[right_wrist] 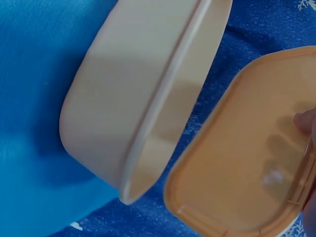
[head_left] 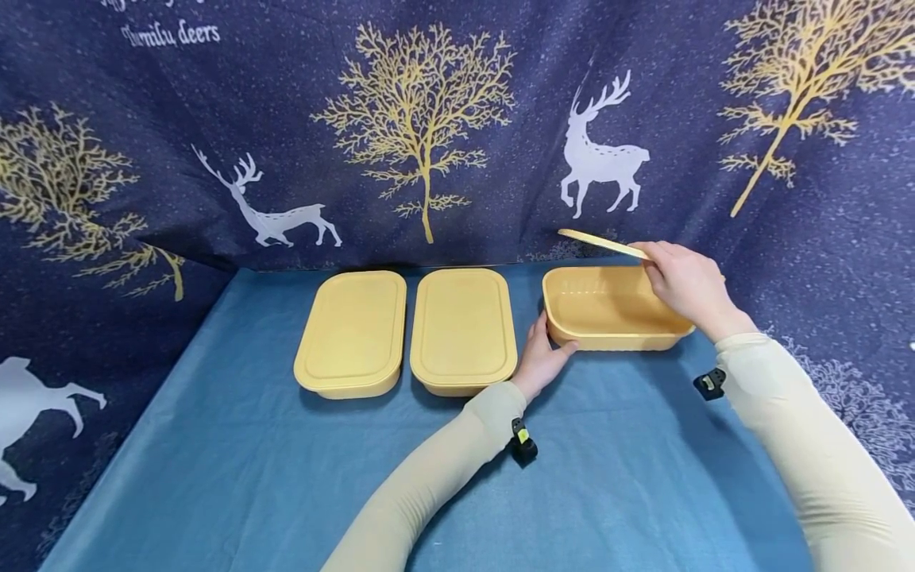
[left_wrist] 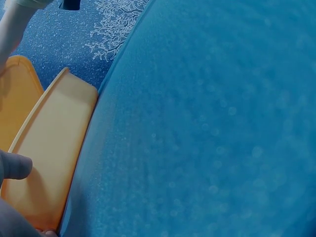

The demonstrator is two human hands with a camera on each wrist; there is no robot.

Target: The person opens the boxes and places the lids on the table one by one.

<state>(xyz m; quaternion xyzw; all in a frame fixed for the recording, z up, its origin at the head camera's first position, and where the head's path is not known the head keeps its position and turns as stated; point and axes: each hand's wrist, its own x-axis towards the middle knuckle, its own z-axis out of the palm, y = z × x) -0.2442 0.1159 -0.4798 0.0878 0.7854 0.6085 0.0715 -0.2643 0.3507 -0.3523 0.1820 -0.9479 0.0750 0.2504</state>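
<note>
While the left grip [head_left: 541, 361] holds the near left corner of the open container [head_left: 623, 342], thumb along the near wall, the right grip [head_left: 689, 287] pinches the lid [head_left: 602, 242] at its right end, tilted above the rim, left end higher. Corner hold probably steadies the box on the blue-covered desk [head_left: 236, 485]; lid held by one end, likely so the opening stays accessible. Left fingertips are mostly cut off in the wrist view, so how far they wrap is uncertain.

Open container lies crosswise at the far right of the desk, long side facing near. Inside, only bare yellow wall and floor show; right end hidden behind the hand. To its left, the middle lidded container [head_left: 463, 327] and the left lidded container [head_left: 352, 332] sit just beside each other, lengthwise near to far, contents concealed.
</note>
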